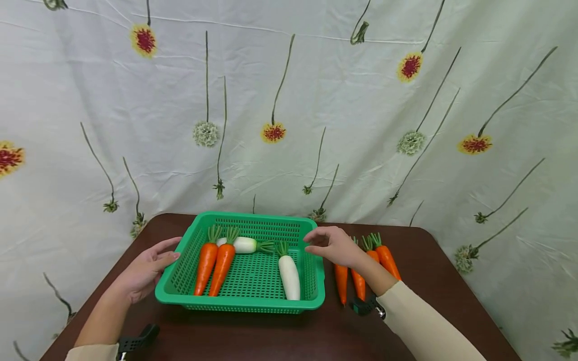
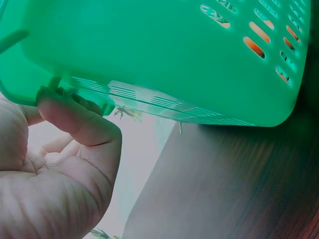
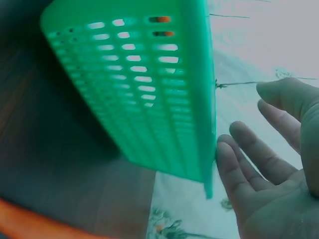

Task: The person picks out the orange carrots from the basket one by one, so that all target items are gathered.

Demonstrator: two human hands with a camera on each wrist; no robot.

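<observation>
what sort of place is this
Probably a screened-off indoor tabletop setup rather than a working kitchen, though the views can't confirm it: a dark table with a flower-print cloth hanging behind it, and a green basket holding carrots and white radishes.

One rectangular green plastic basket (image 1: 226, 302) with slotted walls holds four vegetables: two long, tapering orange carrots (image 1: 223, 268) with green tops and two white radishes (image 1: 290, 278) with green leaves. Beside it on the one dark brown wooden table (image 1: 217, 333), four more carrots (image 1: 387, 260) appear, some partly hidden, making six in all. There are two bare hands (image 1: 146, 269) (image 1: 333, 245), two cream sleeves (image 1: 424, 321) and two black wrist straps (image 1: 137, 340).
</observation>
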